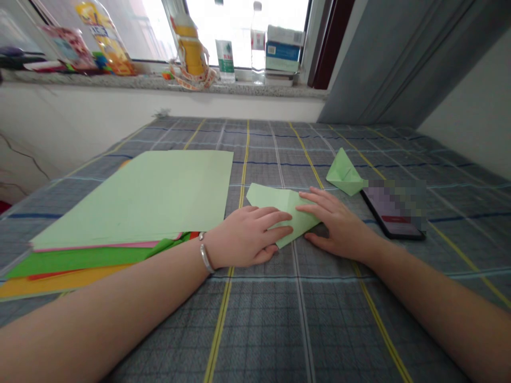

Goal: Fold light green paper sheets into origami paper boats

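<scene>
A folded light green paper (275, 202) lies flat on the grey checked cloth (279, 319). My left hand (247, 234), with a silver bracelet at the wrist, rests palm down on the paper's near left part, its fingers stretched out. From the right, my right hand (335, 221) presses flat on the paper's right edge with the fingers straight. The fingertips of the two hands almost meet over the paper. Neither hand grips anything.
A stack of coloured paper sheets (139, 197), light green on top, lies to the left. A finished green paper boat (344, 173) and a phone (393, 215) lie to the right. Bottles (191, 48) and boxes (282, 50) stand on the windowsill behind.
</scene>
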A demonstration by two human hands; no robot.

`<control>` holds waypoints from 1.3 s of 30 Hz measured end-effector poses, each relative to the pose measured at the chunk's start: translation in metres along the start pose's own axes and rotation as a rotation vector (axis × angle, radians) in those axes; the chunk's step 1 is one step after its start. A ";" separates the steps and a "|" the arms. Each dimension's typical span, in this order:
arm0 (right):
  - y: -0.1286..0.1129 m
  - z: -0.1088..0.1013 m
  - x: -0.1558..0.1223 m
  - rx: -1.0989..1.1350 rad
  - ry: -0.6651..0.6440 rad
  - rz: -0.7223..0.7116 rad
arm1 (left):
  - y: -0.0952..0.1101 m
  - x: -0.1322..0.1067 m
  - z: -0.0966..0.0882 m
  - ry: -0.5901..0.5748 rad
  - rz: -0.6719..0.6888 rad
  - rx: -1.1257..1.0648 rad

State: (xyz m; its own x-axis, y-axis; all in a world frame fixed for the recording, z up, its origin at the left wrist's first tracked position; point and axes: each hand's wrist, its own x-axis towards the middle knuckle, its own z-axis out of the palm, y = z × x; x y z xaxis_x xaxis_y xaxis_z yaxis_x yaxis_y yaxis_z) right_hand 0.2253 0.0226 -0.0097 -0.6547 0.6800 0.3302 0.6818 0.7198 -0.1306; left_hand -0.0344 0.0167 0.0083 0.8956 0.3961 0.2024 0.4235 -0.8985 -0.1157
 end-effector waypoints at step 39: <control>-0.037 0.005 0.016 0.067 0.251 -0.229 | 0.001 0.009 0.013 0.366 0.026 -0.060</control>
State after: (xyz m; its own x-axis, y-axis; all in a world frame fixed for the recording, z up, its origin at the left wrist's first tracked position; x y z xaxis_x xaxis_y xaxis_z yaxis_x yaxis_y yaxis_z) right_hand 0.1884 0.0077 -0.0045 -0.6818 0.4501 0.5767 0.4982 0.8629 -0.0845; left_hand -0.0240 0.0215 -0.0032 0.7934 0.2885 0.5361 0.3826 -0.9212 -0.0706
